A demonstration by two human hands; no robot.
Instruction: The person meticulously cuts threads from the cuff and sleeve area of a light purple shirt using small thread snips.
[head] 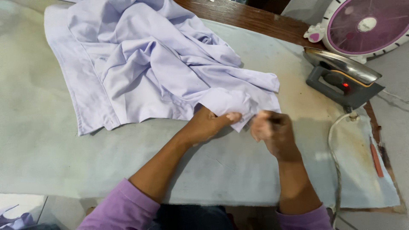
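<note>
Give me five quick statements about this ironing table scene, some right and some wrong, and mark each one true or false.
1. Both hands grip the pale lilac shirt at its near corner. True: the left hand and the right hand pinch the fabric there.
2. The iron is lying on the shirt. False: it rests apart from it, to the right on the padded table cover.
3. A red light glows on the iron. True.
4. The shirt is folded into a neat square. False: it lies crumpled and spread out.
5. A fan with a purple face stands beyond the iron. True.
</note>
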